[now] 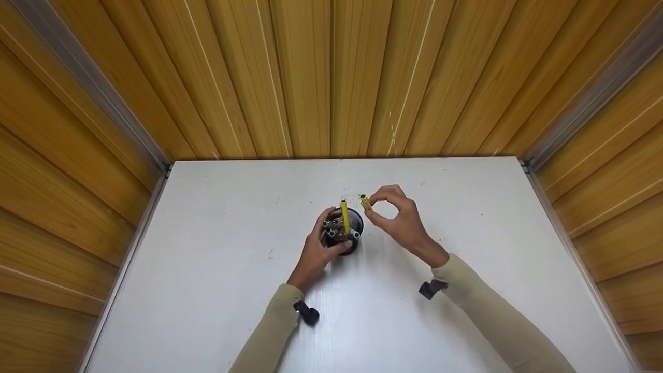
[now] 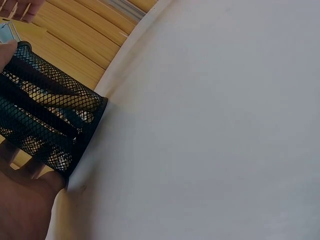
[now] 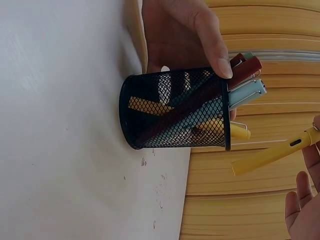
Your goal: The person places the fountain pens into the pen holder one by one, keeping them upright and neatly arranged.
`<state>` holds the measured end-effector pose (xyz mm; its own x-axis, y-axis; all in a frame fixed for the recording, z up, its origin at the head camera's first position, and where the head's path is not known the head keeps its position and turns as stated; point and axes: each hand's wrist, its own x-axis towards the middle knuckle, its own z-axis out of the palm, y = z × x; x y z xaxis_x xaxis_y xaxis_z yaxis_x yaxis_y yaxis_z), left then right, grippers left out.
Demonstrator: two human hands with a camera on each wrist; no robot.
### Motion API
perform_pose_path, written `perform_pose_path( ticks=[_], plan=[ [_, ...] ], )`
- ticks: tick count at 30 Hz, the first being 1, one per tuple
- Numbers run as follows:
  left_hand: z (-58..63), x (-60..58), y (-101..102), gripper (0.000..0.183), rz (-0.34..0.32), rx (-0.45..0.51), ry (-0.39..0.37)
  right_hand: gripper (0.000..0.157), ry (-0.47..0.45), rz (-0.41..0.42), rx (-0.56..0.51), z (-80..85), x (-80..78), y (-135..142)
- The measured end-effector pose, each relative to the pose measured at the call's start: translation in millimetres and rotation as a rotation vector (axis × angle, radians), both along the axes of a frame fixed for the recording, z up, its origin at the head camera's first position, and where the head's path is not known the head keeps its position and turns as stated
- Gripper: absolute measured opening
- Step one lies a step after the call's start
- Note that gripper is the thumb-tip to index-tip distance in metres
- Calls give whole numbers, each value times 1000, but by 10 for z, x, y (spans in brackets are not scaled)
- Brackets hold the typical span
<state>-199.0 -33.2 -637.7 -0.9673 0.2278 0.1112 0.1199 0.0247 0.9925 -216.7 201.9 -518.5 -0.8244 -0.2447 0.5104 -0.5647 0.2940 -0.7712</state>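
A black wire-mesh pen cup (image 3: 175, 110) stands on the white table, gripped by my left hand (image 1: 317, 249), whose fingers and thumb curve around its sides. Inside it are several pens: a dark red pen (image 3: 245, 72), a light blue pen (image 3: 247, 94) and a yellow pen (image 1: 345, 216) among them. Just right of the cup, my right hand (image 1: 404, 220) pinches another yellow pen (image 3: 270, 155) between thumb and fingertips. That pen is raised beside the cup's mouth, its lower end outside the rim. In the left wrist view, mesh hides much of the cup's contents (image 2: 55, 97).
The white tabletop (image 1: 233, 207) has small dark marks on it. Wood-plank walls (image 1: 311, 77) enclose its back and both sides, with grey metal strips at the corners. Each sleeved wrist carries a small black camera (image 1: 309, 315).
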Motion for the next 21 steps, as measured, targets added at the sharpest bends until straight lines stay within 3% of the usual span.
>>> perform_pose_path(
  ticks=[6,16,21],
  plan=[
    [8,8,-2,95,12,-34,15,20,-1,0,-12,71,-1,-118],
    [-11,2,-5,94,15,-26,-20,19,-8,51,0,-39,-109,-144],
    [-5,2,0,98,2,-4,-37,20,-34,33,-6,-71,-121,-190]
  ],
)
